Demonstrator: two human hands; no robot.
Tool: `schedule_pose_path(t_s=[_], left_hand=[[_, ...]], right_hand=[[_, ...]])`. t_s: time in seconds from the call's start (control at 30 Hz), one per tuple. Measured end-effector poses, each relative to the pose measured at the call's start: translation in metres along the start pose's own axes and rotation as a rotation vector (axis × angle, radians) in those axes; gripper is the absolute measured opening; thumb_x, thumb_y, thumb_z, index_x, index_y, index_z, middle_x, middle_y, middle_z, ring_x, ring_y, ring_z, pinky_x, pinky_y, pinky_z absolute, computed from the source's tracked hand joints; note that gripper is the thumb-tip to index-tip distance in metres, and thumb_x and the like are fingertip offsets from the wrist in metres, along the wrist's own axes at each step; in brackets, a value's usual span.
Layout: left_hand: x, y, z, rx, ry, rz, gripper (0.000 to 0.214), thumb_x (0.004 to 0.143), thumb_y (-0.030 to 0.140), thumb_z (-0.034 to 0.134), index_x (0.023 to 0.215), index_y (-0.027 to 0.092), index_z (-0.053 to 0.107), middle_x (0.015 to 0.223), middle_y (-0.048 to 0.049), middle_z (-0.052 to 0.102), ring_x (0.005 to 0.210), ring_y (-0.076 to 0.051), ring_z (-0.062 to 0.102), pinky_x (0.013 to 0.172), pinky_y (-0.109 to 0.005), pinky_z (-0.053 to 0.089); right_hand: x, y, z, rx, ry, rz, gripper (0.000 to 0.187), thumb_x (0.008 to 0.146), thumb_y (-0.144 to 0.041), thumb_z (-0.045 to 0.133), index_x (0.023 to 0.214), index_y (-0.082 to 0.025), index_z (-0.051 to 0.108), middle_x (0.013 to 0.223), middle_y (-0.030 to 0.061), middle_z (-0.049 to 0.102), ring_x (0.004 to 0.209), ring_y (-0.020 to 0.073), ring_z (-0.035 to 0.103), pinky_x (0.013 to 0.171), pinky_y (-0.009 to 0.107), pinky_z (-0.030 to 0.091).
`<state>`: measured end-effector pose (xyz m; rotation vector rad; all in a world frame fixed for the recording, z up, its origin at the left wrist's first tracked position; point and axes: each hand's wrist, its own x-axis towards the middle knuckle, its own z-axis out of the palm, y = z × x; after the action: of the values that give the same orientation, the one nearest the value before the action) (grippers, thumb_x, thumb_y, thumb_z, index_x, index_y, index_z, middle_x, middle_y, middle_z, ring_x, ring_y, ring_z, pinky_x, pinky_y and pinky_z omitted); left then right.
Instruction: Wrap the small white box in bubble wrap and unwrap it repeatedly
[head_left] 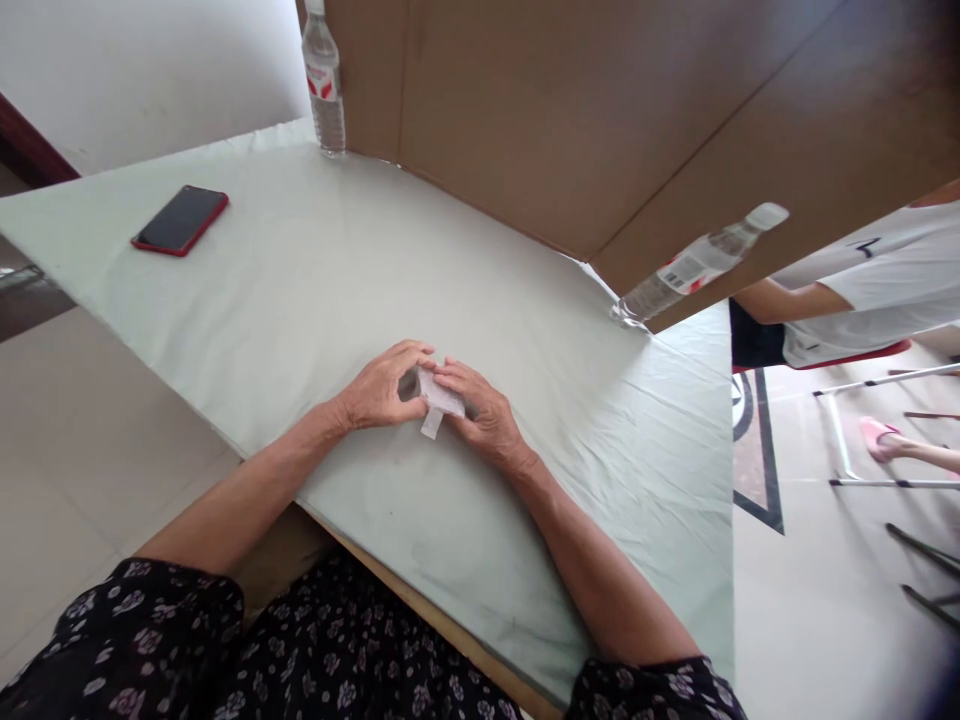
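Note:
Both of my hands rest near the front middle of a table covered with a pale green cloth (315, 290). Between them is a small white folded slip of paper or fabric (439, 402). My left hand (382, 388) has its fingers curled and pinched on the slip's left end. My right hand (480, 408) pinches the right end with fingers pressed together. A short strip of the slip hangs down toward the cloth.
A red-cased phone (180, 220) lies face up at the far left. One clear water bottle (324, 80) stands at the back, another (697, 265) at the right by brown cardboard panels (600, 120). A person in a white shirt (862, 290) sits at right.

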<state>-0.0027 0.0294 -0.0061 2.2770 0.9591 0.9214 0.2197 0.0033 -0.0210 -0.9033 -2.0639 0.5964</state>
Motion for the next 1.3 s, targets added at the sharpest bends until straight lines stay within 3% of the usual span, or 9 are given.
schedule_pose_path(t_s=[0.13, 0.37, 0.5, 0.57, 0.67, 0.8, 0.97, 1.1, 1.3], left_hand=[[-0.003, -0.005, 0.000, 0.019, -0.047, 0.054, 0.054, 0.074, 0.020, 0.067, 0.127, 0.016, 0.056, 0.143, -0.0210, 0.058, 0.139, -0.030, 0.053, 0.113, -0.048, 0.047], [0.001, -0.008, 0.008, -0.062, 0.057, 0.007, 0.045, 0.074, 0.015, 0.060, 0.119, 0.017, 0.062, 0.131, -0.0152, 0.067, 0.124, -0.024, 0.064, 0.107, -0.041, 0.052], [0.005, 0.000, 0.007, -0.204, 0.102, -0.177, 0.034, 0.074, 0.024, 0.062, 0.107, 0.017, 0.068, 0.108, -0.0097, 0.074, 0.091, -0.019, 0.070, 0.082, -0.031, 0.058], [0.006, 0.005, 0.005, -0.281, 0.081, -0.318, 0.027, 0.077, 0.032, 0.062, 0.097, 0.016, 0.069, 0.088, -0.0046, 0.073, 0.072, -0.015, 0.065, 0.067, -0.026, 0.054], [0.009, 0.010, 0.000, -0.288, 0.053, -0.437, 0.027, 0.083, 0.041, 0.058, 0.084, 0.016, 0.068, 0.069, 0.0004, 0.065, 0.061, -0.012, 0.057, 0.056, -0.023, 0.045], [0.011, 0.011, -0.009, -0.201, 0.022, -0.399, 0.037, 0.086, 0.051, 0.056, 0.079, 0.016, 0.067, 0.074, -0.0021, 0.066, 0.070, -0.016, 0.059, 0.062, -0.026, 0.047], [0.011, 0.008, -0.016, -0.577, -0.134, -0.424, 0.048, 0.077, 0.037, 0.067, 0.119, 0.016, 0.064, 0.109, -0.0097, 0.074, 0.096, -0.022, 0.070, 0.078, -0.031, 0.056], [0.013, 0.011, -0.017, -0.649, -0.131, -0.447, 0.045, 0.076, 0.029, 0.066, 0.119, 0.016, 0.064, 0.110, -0.0102, 0.074, 0.100, -0.023, 0.070, 0.082, -0.033, 0.056], [0.014, 0.015, -0.020, -0.748, -0.144, -0.544, 0.043, 0.073, 0.032, 0.073, 0.111, 0.013, 0.068, 0.099, -0.0078, 0.073, 0.093, -0.022, 0.068, 0.081, -0.031, 0.052]], right_hand=[[0.000, 0.002, 0.001, -0.022, 0.008, 0.005, 0.035, 0.098, -0.038, 0.056, 0.129, -0.028, 0.068, 0.136, 0.0099, 0.069, 0.139, 0.0270, 0.056, 0.117, 0.052, 0.045], [0.003, -0.002, -0.001, 0.011, 0.006, 0.086, 0.035, 0.096, -0.031, 0.056, 0.130, -0.030, 0.067, 0.138, 0.0083, 0.068, 0.139, 0.0270, 0.055, 0.117, 0.054, 0.043], [0.006, -0.006, -0.008, 0.020, -0.064, 0.127, 0.053, 0.089, -0.037, 0.068, 0.140, -0.030, 0.059, 0.146, 0.0096, 0.062, 0.139, 0.0281, 0.055, 0.117, 0.052, 0.043], [0.008, -0.007, -0.010, 0.034, -0.094, 0.183, 0.065, 0.084, -0.041, 0.073, 0.145, -0.027, 0.053, 0.147, 0.0117, 0.060, 0.136, 0.0295, 0.057, 0.114, 0.050, 0.046], [0.011, -0.006, -0.007, 0.103, -0.104, 0.302, 0.073, 0.082, -0.049, 0.074, 0.145, -0.022, 0.051, 0.141, 0.0140, 0.063, 0.126, 0.0304, 0.063, 0.104, 0.046, 0.052], [0.019, -0.003, 0.000, 0.326, -0.072, 0.455, 0.072, 0.077, -0.057, 0.076, 0.136, -0.021, 0.056, 0.124, 0.0101, 0.070, 0.107, 0.0252, 0.068, 0.090, 0.037, 0.056], [0.028, -0.001, 0.003, 0.475, -0.039, 0.540, 0.062, 0.069, -0.056, 0.082, 0.116, -0.020, 0.063, 0.102, 0.0042, 0.071, 0.087, 0.0189, 0.066, 0.076, 0.031, 0.053], [0.028, 0.000, 0.004, 0.458, -0.013, 0.545, 0.058, 0.070, -0.055, 0.082, 0.112, -0.020, 0.064, 0.097, 0.0033, 0.070, 0.082, 0.0175, 0.063, 0.072, 0.030, 0.051], [0.027, 0.003, 0.006, 0.481, 0.010, 0.504, 0.066, 0.072, -0.062, 0.080, 0.122, -0.022, 0.065, 0.108, 0.0061, 0.073, 0.089, 0.0208, 0.067, 0.075, 0.033, 0.053]])
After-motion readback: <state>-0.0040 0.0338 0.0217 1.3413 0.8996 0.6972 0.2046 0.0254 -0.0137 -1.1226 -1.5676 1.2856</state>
